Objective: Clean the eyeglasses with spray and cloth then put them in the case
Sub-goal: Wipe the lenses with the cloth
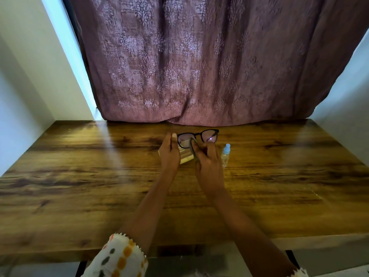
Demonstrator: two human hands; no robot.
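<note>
Forearms reach forward side by side over the wooden table (79, 176). Left hand (169, 152) pinches the eyeglasses (207, 134) at their left end. Right hand (208, 164) grips a grey cloth (193, 145) against the lens nearest the left hand. Frames are black, lenses clear. A pale case (186, 156) lies beneath both hands, and the spray bottle (225, 154) sits just beside the right hand.

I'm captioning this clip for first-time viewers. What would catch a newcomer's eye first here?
The black-framed eyeglasses held over the wooden table: the left hand pinches one end while the right hand presses a grey cloth to a lens. Behind hangs a large patterned mauve curtain; a blue-capped spray bottle sits just right of the hands.
</note>
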